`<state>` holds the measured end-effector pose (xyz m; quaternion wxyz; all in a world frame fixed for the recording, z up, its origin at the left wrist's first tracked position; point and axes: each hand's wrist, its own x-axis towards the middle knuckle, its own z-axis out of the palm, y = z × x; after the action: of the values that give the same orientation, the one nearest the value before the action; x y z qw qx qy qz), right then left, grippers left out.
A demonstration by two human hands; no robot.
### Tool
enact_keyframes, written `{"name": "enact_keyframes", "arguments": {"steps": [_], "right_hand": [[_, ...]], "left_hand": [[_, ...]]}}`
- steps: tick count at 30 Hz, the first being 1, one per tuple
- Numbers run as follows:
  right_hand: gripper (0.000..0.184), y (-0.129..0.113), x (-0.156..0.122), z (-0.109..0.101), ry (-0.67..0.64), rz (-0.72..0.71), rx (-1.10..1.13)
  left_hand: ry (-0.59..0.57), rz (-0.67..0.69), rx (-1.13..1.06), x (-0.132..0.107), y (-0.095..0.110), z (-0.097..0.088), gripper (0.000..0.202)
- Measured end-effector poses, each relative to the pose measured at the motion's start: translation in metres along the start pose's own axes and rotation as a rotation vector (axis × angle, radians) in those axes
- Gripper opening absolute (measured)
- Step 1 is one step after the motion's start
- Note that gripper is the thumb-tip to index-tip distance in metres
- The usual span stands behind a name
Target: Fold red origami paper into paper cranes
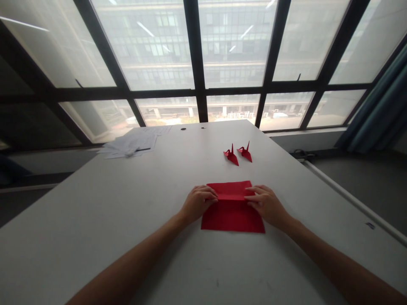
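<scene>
Red origami paper (233,218): likely light, easily creased; best held at its side edges. Left hand (197,203) pinches its left edge, right hand (266,205) its right.

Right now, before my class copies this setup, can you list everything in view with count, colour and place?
Creased red paper sheet: 1, red, on the table between the hands
Folded red paper cranes: 2, red, beyond the sheet
Loose printed paper sheets: several, overlapping, whitish, far left of the table
Thin dark stick-like item: 1, dark, on those papers
Smooth white table: 1, white, under everything listed so far
Dark-framed glass window: 1 wall of panes, black frame, behind the table
Blue fabric curtain: 1, blue, right edge
Bare left hand: 1, fingers gripping the sheet's left side
Bare right hand: 1, fingers gripping its right side
</scene>
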<state>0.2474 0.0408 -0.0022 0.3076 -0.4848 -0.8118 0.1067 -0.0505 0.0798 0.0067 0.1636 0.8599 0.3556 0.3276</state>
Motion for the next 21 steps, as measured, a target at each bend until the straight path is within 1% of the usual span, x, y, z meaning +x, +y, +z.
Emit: {"name": "enact_keyframes", "arguments": {"steps": [3, 6, 9, 11, 13, 14, 16, 19, 21], "right_hand": [[0.019, 0.001, -0.001, 0.004, -0.034, 0.033, 0.000], [0.013, 0.000, -0.001, 0.007, 0.016, 0.084, 0.066], [0.011, -0.005, 0.000, 0.003, 0.119, 0.104, 0.156], [0.011, -0.011, 0.001, -0.004, 0.217, 0.076, 0.204], [0.010, -0.014, 0.001, -0.011, 0.283, 0.031, 0.215], [0.009, -0.015, 0.001, -0.013, 0.287, 0.021, 0.206], [0.009, -0.012, 0.000, -0.013, 0.234, 0.038, 0.180], [0.012, -0.004, -0.001, -0.004, 0.115, 0.104, 0.157], [0.012, 0.001, 0.000, 0.004, 0.092, 0.129, 0.172]], "left_hand": [[-0.034, 0.017, 0.020, -0.001, -0.002, 0.002, 0.014], [-0.021, 0.029, 0.020, -0.001, -0.002, 0.004, 0.012], [0.058, 0.031, 0.011, 0.000, 0.001, 0.002, 0.013], [0.136, 0.028, 0.004, 0.000, 0.003, 0.000, 0.015], [0.193, 0.027, -0.001, 0.000, 0.005, -0.002, 0.017], [0.203, 0.028, -0.002, 0.000, 0.006, -0.002, 0.017], [0.176, 0.030, -0.005, 0.000, 0.006, -0.001, 0.015], [0.071, 0.031, -0.018, 0.000, 0.004, 0.005, 0.014], [0.023, 0.020, -0.032, 0.000, 0.002, 0.008, 0.014]]}}
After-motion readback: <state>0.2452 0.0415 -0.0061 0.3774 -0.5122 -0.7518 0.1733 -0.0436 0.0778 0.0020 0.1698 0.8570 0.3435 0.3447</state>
